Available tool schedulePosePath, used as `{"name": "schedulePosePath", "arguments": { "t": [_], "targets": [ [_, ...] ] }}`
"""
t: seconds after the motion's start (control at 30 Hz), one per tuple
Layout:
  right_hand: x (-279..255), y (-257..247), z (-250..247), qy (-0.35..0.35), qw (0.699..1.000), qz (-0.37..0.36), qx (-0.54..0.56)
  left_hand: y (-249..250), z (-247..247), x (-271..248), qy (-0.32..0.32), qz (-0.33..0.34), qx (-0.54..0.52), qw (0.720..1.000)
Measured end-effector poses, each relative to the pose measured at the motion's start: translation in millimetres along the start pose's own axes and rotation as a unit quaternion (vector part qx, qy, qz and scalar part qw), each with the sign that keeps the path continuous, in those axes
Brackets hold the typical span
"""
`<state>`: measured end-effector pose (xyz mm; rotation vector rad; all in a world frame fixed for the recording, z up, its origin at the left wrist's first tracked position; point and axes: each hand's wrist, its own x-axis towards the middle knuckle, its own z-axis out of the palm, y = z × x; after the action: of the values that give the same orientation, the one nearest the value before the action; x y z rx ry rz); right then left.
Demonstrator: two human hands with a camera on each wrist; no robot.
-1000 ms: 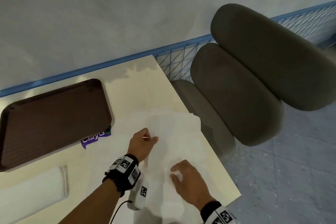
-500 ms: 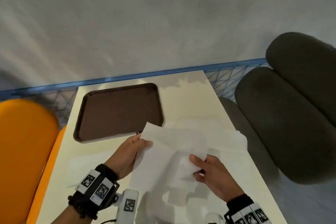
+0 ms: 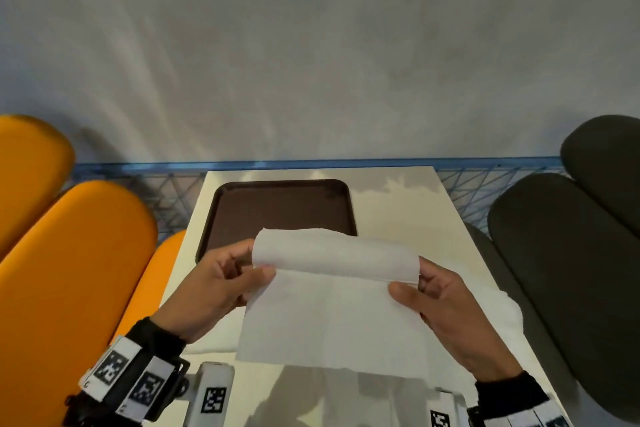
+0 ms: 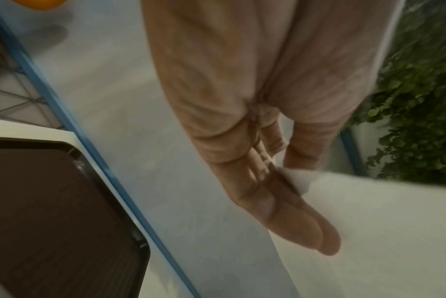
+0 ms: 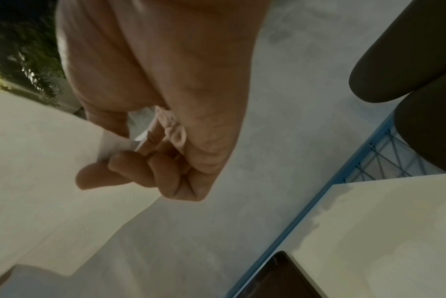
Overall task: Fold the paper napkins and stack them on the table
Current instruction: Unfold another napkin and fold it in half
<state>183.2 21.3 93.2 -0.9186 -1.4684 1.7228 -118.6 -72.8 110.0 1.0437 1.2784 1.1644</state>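
since the earlier frame both hands lifted one napkin (image 3: 332,302) off the bench (image 3: 408,215); left hand (image 3: 211,291) at 9 o'clock, right hand (image 3: 446,308) at 3 o'clock, each grip pinching an edge, top curling over.

1. The napkin (image 3: 332,308) is plain white.
2. The tray (image 3: 277,208) is dark brown.
3. The counter (image 3: 408,208) is pale cream.
4. The seats on the left (image 3: 69,253) are bright orange; the seats on the right (image 3: 568,246) are dark grey-brown.
5. The rail (image 3: 311,163) and its wire mesh are blue.
6. The wall (image 3: 311,45) is mottled grey.
7. The wristbands (image 3: 128,378) are black, with black-and-white square code patterns.
8. The plants (image 4: 416,100) are green.
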Motion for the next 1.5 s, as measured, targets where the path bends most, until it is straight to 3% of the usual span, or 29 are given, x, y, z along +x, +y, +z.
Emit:
{"name": "schedulePosePath", "arguments": {
  "t": [0.17, 0.33, 0.43, 0.53, 0.67, 0.77, 0.9, 1.0, 1.13, 1.2, 1.27, 1.33, 1.43, 1.5],
  "targets": [
    [-0.8, 6.8, -4.2, 0.021, 0.998, -0.049, -0.043, 7.7, -14.2, 1.6, -0.029, 0.048, 0.045, 0.997],
    [-6.9, 7.4, -1.6, -0.016, 0.998, -0.045, -0.051, 12.7, -14.1, 7.8, -0.011, 0.082, -0.032, 0.996],
    [-5.8, 12.3, -6.8, 0.027, 0.990, -0.066, -0.123, 20.9, -4.5, 7.8, 0.040, 0.129, 0.142, 0.981],
    [-2.1, 7.4, 1.8, 0.084, 0.932, -0.126, -0.331, 25.9, 7.0, 3.5, 0.037, 0.161, 0.262, 0.951],
    [9.9, -9.3, 45.1, -0.055, 0.870, -0.179, -0.456, 33.4, 21.1, -3.8, -0.019, 0.222, 0.367, 0.903],
    [22.7, -11.6, 70.2, -0.110, 0.833, -0.229, -0.491, 42.1, 23.5, -11.7, -0.025, 0.243, 0.393, 0.886],
    [27.7, -16.1, 77.5, -0.123, 0.833, -0.252, -0.477, 50.7, 19.7, -18.1, 0.026, 0.196, 0.362, 0.911],
    [26.3, -22.6, 82.4, -0.147, 0.826, -0.261, -0.477, 52.9, 28.2, -14.0, 0.004, 0.188, 0.333, 0.924],
    [16.7, -9.7, 64.4, -0.147, 0.843, -0.231, -0.463, 59.1, 21.6, -15.6, 0.037, 0.184, 0.270, 0.944],
    [7.1, 4.9, 38.3, -0.167, 0.838, -0.149, -0.498, 62.0, 11.5, -19.7, 0.056, 0.172, 0.269, 0.946],
    [-0.5, 14.9, 14.6, -0.192, 0.786, -0.042, -0.586, 60.1, 5.9, -24.2, 0.055, 0.150, 0.290, 0.944],
    [-3.6, 11.3, 6.8, -0.182, 0.734, 0.006, -0.654, 54.1, 6.3, -26.2, 0.045, 0.127, 0.315, 0.939],
    [-2.1, -2.2, 34.0, -0.177, 0.786, -0.063, -0.589, 45.0, 21.6, -26.5, -0.012, 0.104, 0.338, 0.935],
    [-0.1, -6.9, 66.1, -0.211, 0.818, -0.103, -0.525, 42.4, 32.8, -28.4, -0.055, 0.106, 0.347, 0.930]
  ]
}}
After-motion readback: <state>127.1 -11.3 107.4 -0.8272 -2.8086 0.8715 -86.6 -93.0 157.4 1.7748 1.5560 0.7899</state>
